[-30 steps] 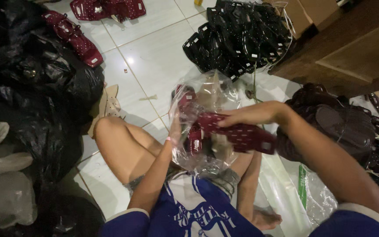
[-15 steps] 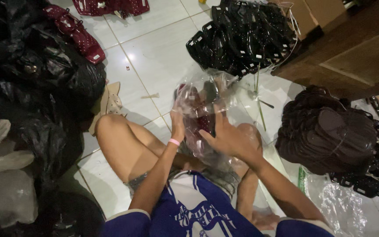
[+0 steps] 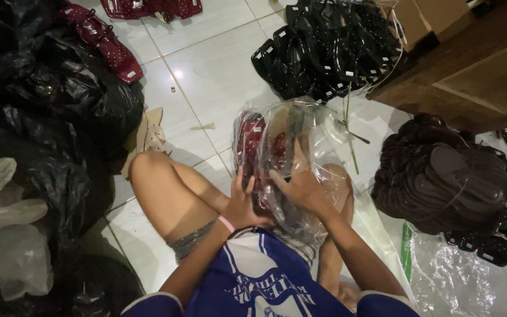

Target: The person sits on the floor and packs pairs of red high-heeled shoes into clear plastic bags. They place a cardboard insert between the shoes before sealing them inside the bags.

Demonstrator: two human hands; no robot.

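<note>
Two hands, the left hand [image 3: 243, 205] and the right hand [image 3: 304, 189], rest on one clear plastic bag [image 3: 300, 147]. One pink wristband [image 3: 226, 223]. Two heaps of black straps [image 3: 324, 50], [image 3: 494, 243]. One stack of dark brown soles [image 3: 441, 176]. Two piles of dark red sandals [image 3: 104, 41], [image 3: 151, 7]. One wooden table [image 3: 476, 64].

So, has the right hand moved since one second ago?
Yes. The right hand has come back toward the body: earlier it reached out over the clear plastic bag, toward the brown soles; now it lies flat on the bag's near side.
</note>
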